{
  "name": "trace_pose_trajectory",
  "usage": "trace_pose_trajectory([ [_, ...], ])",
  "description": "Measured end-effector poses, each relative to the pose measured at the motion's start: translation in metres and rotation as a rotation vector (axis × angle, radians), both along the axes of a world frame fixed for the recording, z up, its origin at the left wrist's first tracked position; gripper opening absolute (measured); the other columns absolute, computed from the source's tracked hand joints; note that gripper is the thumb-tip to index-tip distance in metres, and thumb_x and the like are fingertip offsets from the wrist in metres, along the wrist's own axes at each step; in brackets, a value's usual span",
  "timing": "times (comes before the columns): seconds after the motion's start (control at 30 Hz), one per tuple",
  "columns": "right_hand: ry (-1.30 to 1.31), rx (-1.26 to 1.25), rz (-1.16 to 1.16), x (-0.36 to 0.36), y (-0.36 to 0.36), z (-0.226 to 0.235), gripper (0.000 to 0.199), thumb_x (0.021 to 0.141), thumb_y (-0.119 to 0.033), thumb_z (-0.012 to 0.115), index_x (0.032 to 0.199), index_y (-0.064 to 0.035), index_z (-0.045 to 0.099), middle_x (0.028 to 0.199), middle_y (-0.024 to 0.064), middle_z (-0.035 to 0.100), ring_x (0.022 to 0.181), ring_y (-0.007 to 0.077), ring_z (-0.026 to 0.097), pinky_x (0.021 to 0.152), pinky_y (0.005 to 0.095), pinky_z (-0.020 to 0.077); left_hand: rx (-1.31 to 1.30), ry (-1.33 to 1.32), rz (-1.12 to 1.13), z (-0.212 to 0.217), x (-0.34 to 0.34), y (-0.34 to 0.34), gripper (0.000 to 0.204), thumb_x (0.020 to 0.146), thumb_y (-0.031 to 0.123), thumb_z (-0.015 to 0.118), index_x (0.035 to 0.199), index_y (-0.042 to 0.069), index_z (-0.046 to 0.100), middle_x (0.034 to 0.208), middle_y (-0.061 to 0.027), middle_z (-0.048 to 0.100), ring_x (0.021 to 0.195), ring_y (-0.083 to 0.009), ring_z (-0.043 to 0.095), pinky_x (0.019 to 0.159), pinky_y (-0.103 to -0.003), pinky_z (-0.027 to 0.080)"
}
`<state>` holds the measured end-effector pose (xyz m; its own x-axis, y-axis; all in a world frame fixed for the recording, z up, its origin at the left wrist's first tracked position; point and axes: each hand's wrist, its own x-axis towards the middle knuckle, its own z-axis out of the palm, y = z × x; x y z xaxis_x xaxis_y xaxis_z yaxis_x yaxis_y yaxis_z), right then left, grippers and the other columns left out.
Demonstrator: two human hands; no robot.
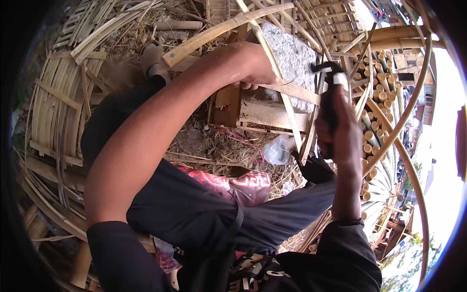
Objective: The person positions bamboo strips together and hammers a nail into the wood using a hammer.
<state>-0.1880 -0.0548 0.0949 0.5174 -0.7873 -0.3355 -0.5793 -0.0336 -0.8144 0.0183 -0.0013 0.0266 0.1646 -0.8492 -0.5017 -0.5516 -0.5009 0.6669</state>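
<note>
Seen from above through a rounded, wide-angle view, a person in dark clothes works among bamboo, legs bent and spread in black trousers (194,202). The left forearm reaches from the lower left to the upper middle, where the left hand (258,65) is curled with its fingers closed on a flat bamboo strip (304,94). This strip runs rightward from the fist, across the near edge of a grey, speckled stone block (296,53) resting on a wooden support (262,113). A second, longer strip (292,117) slants down over the block and crosses the first just beside the fist. To the right, the right hand (346,138) — slightly blurred — has its fingers wrapped around the dark handle of a hammer (330,109), held upright with its black head at the top, near the block's right side. Between the legs lie a crumpled clear plastic bag (278,150) and a red-and-dark bundle (250,187) with a white pattern, on ground strewn with dry scraps. A slatted bamboo panel (65,107) sits at left; at right, cut bamboo poles (377,92) are stacked with their round ends showing — behind long, curved bamboo lengths (418,102).
</note>
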Motion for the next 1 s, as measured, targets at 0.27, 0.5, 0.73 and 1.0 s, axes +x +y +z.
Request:
trace_pose_trajectory([
  [0.27,0.019,0.048,-0.086,-0.002,-0.018,0.019,0.049,0.106,-0.053,0.039,0.092,-0.0102,0.057,0.054,-0.0043,0.041,0.037,0.0070,0.034,0.031,0.0252,0.0230,-0.062,-0.068,-0.034,-0.002,-0.001,-0.004,0.052,0.097,0.044,0.064,0.081,-0.005,0.068,0.051,-0.0056,0.052,0.038,-0.0107,0.043,0.034,-0.026,0.032],
  [0.5,0.023,0.253,-0.163,-0.004,0.003,-0.014,0.049,0.105,-0.054,0.044,0.077,-0.0153,0.055,0.049,-0.0051,0.035,0.034,0.0069,0.030,0.030,0.0236,0.0230,0.042,-0.019,0.024,-0.012,-0.006,-0.006,0.047,0.097,0.042,0.065,0.084,-0.004,0.069,0.053,-0.0052,0.052,0.039,-0.0114,0.044,0.037,-0.024,0.035],
  [0.73,-0.055,0.537,-0.152,-0.014,-0.021,-0.024,0.048,0.106,-0.054,0.040,0.086,-0.0126,0.055,0.054,-0.0036,0.037,0.037,0.0069,0.030,0.031,0.0232,0.0246,-0.032,-0.056,-0.007,-0.006,-0.008,-0.003,0.051,0.096,0.044,0.066,0.073,-0.002,0.065,0.054,-0.0055,0.054,0.040,-0.0111,0.043,0.038,-0.027,0.037],
  [1.0,0.076,0.240,-0.106,-0.006,-0.017,-0.023,0.058,0.105,-0.060,0.035,0.087,-0.0093,0.055,0.053,-0.0023,0.041,0.037,0.0077,0.032,0.029,0.0247,0.0259,-0.060,-0.063,0.035,-0.008,-0.001,-0.004,0.050,0.094,0.044,0.068,0.074,-0.002,0.067,0.053,-0.0062,0.054,0.038,-0.0117,0.043,0.036,-0.027,0.034],
])
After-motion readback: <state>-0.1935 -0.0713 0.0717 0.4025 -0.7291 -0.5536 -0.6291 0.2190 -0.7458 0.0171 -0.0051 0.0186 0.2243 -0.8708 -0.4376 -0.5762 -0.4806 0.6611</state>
